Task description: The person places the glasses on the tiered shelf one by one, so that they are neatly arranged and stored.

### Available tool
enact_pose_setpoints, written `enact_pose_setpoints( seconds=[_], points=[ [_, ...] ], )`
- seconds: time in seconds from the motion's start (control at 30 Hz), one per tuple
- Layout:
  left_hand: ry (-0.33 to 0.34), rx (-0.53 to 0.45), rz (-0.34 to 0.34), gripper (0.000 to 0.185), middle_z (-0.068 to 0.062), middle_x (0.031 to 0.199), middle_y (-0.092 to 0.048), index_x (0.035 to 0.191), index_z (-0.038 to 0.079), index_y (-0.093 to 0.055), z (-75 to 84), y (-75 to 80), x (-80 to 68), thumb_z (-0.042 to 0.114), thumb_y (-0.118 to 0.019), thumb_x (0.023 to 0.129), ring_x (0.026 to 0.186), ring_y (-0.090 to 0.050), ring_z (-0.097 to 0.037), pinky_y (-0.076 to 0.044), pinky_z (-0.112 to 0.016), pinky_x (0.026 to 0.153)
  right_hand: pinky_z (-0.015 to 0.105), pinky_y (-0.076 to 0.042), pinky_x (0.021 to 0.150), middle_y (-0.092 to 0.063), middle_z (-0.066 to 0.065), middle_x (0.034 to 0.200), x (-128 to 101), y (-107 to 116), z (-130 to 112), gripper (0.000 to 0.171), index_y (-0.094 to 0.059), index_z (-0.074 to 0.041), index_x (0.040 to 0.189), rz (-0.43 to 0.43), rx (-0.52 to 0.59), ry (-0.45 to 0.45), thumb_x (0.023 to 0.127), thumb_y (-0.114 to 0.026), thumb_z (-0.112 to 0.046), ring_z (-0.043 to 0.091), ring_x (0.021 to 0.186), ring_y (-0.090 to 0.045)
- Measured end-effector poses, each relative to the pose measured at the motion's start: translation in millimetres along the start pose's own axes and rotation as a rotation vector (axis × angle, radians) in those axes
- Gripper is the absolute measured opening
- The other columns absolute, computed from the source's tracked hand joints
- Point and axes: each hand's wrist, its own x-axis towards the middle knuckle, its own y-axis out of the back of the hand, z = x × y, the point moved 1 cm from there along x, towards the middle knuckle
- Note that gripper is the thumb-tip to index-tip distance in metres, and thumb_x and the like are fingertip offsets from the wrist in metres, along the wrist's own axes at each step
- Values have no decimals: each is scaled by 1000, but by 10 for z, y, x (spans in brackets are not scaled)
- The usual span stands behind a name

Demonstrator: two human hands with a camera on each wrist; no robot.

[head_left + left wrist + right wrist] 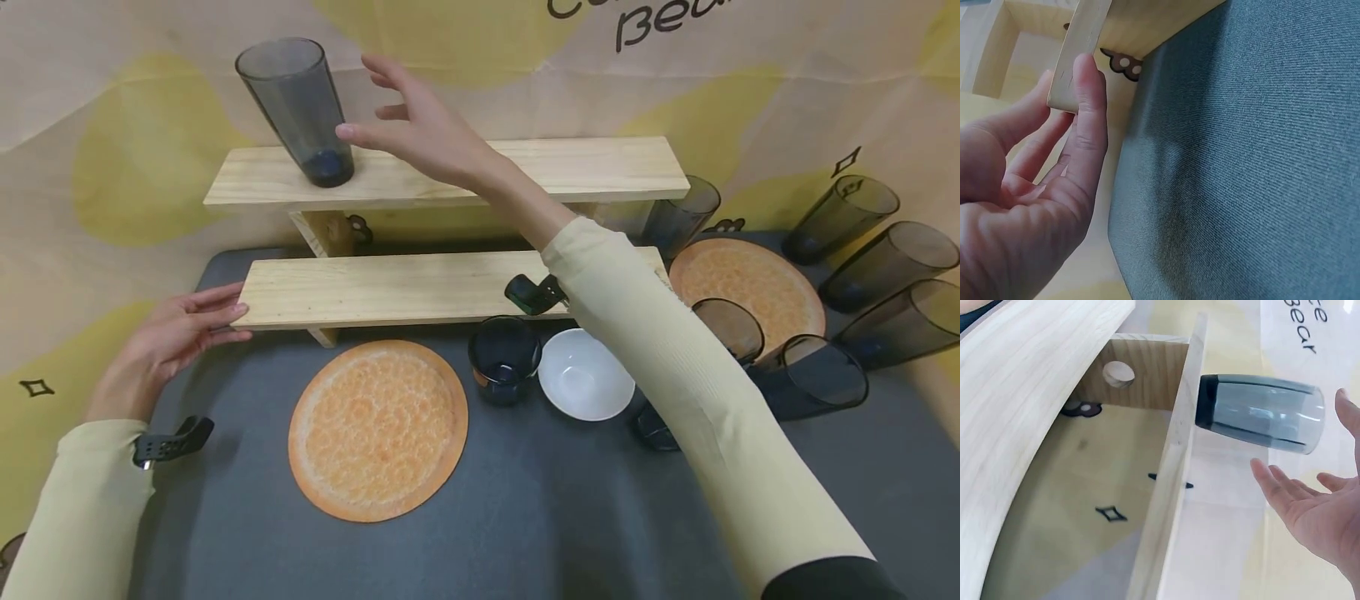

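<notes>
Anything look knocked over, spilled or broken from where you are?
Nothing stands out. The tall glass on the upper shelf seems to lean in the head view, but the right wrist view shows its base sitting flat. The white bowl is upright, and no spill or damage shows.

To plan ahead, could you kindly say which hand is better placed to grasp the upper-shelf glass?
Probably the right hand, open beside the glass; the left hand holds the lower shelf.

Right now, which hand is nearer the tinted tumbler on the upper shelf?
Right: the right hand is right of the tinted tumbler; the left hand is farther below, pinching the left end of the lower shelf.
</notes>
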Motion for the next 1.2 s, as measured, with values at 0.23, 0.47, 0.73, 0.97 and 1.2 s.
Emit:
enact_pose_setpoints(
  seconds=[0.23,0.47,0.73,0.97,1.2],
  points=[
    [5,3,20,39,7,105,-67,121,24,-69,19,-5,22,-3,-62,93,89,-69,-16,-60,-34,75,21,-40,106,-23,-11,159,-235,183,15,86,-18,-25,158,-20,-131,-15,91,-70,-39,5,137,-37],
    [-18,-39,-9,34,6,105,-67,105,22,-75,0,1,36,-6,-59,94,89,-69,-16,-61,-35,74,27,-42,107,-24,-7,160,-466,375,105,86,-16,-22,158,-9,-206,-9,92,-69,-38,8,138,-38],
    [-29,-31,-14,35,6,104,-68,104,23,-75,7,13,50,-5,-58,95,89,-68,-14,-61,-33,72,33,-42,109,-28,2,159,-690,501,345,81,-24,-12,156,-31,-239,13,92,-70,-33,16,137,-42],
    [-24,-45,-15,35,6,104,-68,104,23,-75,17,-2,60,-5,-58,95,89,-68,-14,-61,-33,72,33,-37,112,-33,4,157,-873,625,515,80,-27,-12,155,-39,-277,-30,92,-71,-33,18,136,-43],
    [-35,-58,-64,37,7,104,-70,105,21,-75,23,12,67,-9,-55,95,88,-68,-13,-61,-32,70,40,-38,112,-33,8,157,-1113,795,638,79,-25,-13,155,-38,-261,-62,93,-71,-27,24,139,-39]
  ],
)
